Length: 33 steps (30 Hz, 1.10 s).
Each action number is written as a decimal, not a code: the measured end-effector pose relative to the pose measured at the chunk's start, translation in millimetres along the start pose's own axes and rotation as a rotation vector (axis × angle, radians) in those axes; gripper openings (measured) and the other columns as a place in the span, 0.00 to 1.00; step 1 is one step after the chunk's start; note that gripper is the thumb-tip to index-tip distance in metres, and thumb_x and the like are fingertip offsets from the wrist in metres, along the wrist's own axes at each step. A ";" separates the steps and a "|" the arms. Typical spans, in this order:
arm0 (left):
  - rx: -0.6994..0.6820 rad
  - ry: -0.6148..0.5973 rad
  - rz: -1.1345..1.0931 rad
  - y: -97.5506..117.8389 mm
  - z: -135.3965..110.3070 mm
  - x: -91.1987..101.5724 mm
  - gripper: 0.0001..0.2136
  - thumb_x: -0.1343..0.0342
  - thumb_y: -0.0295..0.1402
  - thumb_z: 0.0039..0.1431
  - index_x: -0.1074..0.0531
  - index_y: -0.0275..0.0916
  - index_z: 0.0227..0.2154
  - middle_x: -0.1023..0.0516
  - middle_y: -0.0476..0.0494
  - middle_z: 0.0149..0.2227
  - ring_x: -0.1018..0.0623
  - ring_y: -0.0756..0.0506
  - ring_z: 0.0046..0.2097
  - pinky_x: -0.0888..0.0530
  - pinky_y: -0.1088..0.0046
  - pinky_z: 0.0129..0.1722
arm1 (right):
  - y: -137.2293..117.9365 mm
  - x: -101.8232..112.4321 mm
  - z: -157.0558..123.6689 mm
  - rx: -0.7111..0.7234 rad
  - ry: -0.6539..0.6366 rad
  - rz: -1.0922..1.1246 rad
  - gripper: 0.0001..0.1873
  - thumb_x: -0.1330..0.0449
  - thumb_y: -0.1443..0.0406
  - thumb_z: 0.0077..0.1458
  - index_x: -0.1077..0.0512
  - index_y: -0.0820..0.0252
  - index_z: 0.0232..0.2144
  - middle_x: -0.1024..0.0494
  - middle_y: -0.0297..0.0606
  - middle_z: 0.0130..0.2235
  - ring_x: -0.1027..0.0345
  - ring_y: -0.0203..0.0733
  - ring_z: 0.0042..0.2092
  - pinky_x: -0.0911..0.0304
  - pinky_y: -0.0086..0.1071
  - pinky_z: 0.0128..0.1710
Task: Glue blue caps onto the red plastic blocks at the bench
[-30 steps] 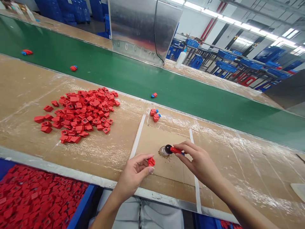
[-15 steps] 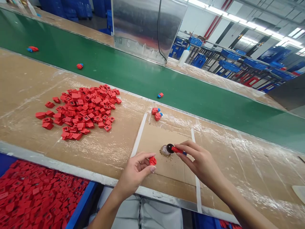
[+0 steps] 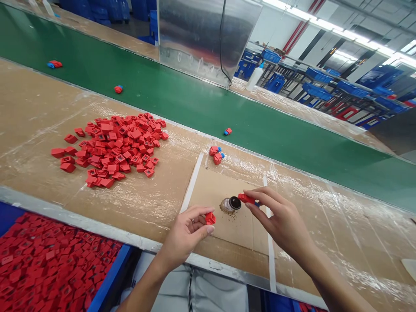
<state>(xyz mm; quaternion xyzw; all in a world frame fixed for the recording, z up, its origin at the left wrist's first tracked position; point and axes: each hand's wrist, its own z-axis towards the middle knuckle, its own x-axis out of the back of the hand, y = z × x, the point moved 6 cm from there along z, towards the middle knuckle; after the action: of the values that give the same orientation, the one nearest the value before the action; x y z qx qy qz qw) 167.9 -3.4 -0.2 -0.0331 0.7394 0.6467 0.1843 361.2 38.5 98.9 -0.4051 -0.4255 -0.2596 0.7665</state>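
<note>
Drawn off the black disc [image 3: 235, 202], which it met half a second ago, the red part [image 3: 246, 198] is now at the disc's upper right edge; whether they still touch, I cannot tell. Red-and-blue pieces [image 3: 228, 131] on the green belt [image 3: 182, 104] have slid rightward past the pile.

Right of center in the frame, the right hand [image 3: 281, 214] pinches the red part between thumb and fingers, the grip closed to the part's width, with a bit of blue showing beneath the fingertips. Lower center, the left hand [image 3: 183, 232] holds a red block [image 3: 210, 218] at its fingertips, the thumb below and the other fingers curled, just above the cardboard sheet [image 3: 242, 232]. Between the hands, the disc tops a small clear jar [image 3: 226, 205] tilted on the sheet, with brown specks around it.

Just above the sheet, two red pieces with blue ends [image 3: 216, 155] lie side by side on the tabletop [image 3: 162, 190]. Left of center is a heaped pile of red blocks [image 3: 120, 149]. A blue bin [image 3: 108, 277] full of more red blocks fills the lower left, and a white bottle [image 3: 255, 79] stands tilted in view at upper right.
</note>
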 end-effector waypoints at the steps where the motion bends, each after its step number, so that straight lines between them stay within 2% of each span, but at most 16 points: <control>1: -0.001 -0.001 -0.007 -0.2 0.1 0.0 0.15 0.38 0.31 0.57 0.23 0.41 0.48 0.26 0.45 0.39 0.25 0.48 0.39 0.26 0.72 0.41 | -0.3 0.6 0.5 0.000 -0.001 0.001 0.11 0.47 0.62 0.67 0.27 0.55 0.46 0.24 0.43 0.43 0.27 0.46 0.43 0.30 0.39 0.39; 4: 0.000 -0.001 -0.030 -0.9 0.5 -0.1 0.15 0.38 0.31 0.57 0.23 0.42 0.48 0.26 0.45 0.40 0.26 0.49 0.39 0.26 0.73 0.41 | -1.4 1.5 1.4 0.000 -0.009 0.013 0.11 0.47 0.62 0.67 0.27 0.54 0.46 0.24 0.42 0.44 0.27 0.46 0.43 0.31 0.39 0.39; 7: 0.010 -0.003 -0.046 -1.7 0.3 -0.5 0.15 0.38 0.30 0.57 0.23 0.42 0.48 0.25 0.45 0.40 0.25 0.49 0.39 0.27 0.74 0.42 | -0.9 6.4 1.3 -0.032 0.063 0.011 0.11 0.47 0.62 0.66 0.29 0.54 0.48 0.24 0.42 0.44 0.27 0.46 0.42 0.30 0.40 0.40; 9: 0.022 -0.005 -0.045 -2.6 -0.3 -0.7 0.15 0.38 0.30 0.57 0.23 0.41 0.48 0.25 0.45 0.40 0.25 0.48 0.40 0.27 0.73 0.42 | -1.6 6.3 1.0 -0.034 0.066 0.009 0.11 0.46 0.61 0.66 0.29 0.54 0.48 0.24 0.42 0.44 0.27 0.45 0.41 0.30 0.40 0.40; 11: 0.043 -0.001 -0.050 -4.8 -1.3 -0.4 0.16 0.37 0.31 0.56 0.24 0.40 0.48 0.24 0.45 0.39 0.26 0.48 0.39 0.27 0.73 0.41 | -2.9 4.3 0.5 -0.021 0.041 0.016 0.11 0.46 0.61 0.66 0.29 0.54 0.47 0.23 0.41 0.43 0.27 0.45 0.40 0.30 0.39 0.38; 15: 0.087 0.005 -0.103 -10.2 -2.9 0.0 0.17 0.36 0.32 0.56 0.26 0.40 0.49 0.23 0.49 0.34 0.26 0.50 0.36 0.28 0.75 0.40 | -1.6 6.4 -1.9 -0.037 0.102 0.019 0.08 0.45 0.63 0.66 0.29 0.53 0.46 0.24 0.40 0.43 0.27 0.44 0.40 0.31 0.38 0.39; 18: 0.093 -0.011 -0.131 -10.8 -2.4 -1.3 0.15 0.36 0.32 0.55 0.26 0.40 0.47 0.24 0.49 0.34 0.26 0.51 0.35 0.29 0.76 0.39 | -3.4 0.6 -3.4 -0.002 0.036 0.025 0.08 0.45 0.64 0.66 0.29 0.53 0.47 0.24 0.39 0.44 0.28 0.44 0.42 0.31 0.37 0.40; 22: 0.114 -0.015 -0.134 -8.7 -1.0 -2.1 0.15 0.36 0.31 0.55 0.26 0.39 0.46 0.24 0.50 0.32 0.27 0.52 0.35 0.30 0.76 0.39 | -4.4 4.0 -3.9 -0.013 0.106 0.015 0.08 0.44 0.65 0.66 0.29 0.54 0.47 0.24 0.40 0.44 0.28 0.45 0.43 0.32 0.38 0.42; 33: 0.114 -0.019 -0.118 -9.2 -1.9 -1.9 0.15 0.36 0.31 0.55 0.26 0.38 0.45 0.24 0.49 0.33 0.27 0.51 0.36 0.30 0.76 0.39 | -4.5 3.2 -2.3 -0.013 0.092 0.016 0.09 0.46 0.63 0.66 0.28 0.54 0.46 0.24 0.41 0.43 0.28 0.44 0.41 0.31 0.38 0.40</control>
<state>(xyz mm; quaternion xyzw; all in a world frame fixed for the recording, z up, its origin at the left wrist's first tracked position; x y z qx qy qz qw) 171.8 -7.1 -8.1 -0.0598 0.7700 0.5918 0.2307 360.6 33.9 102.8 -0.4013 -0.3848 -0.2746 0.7845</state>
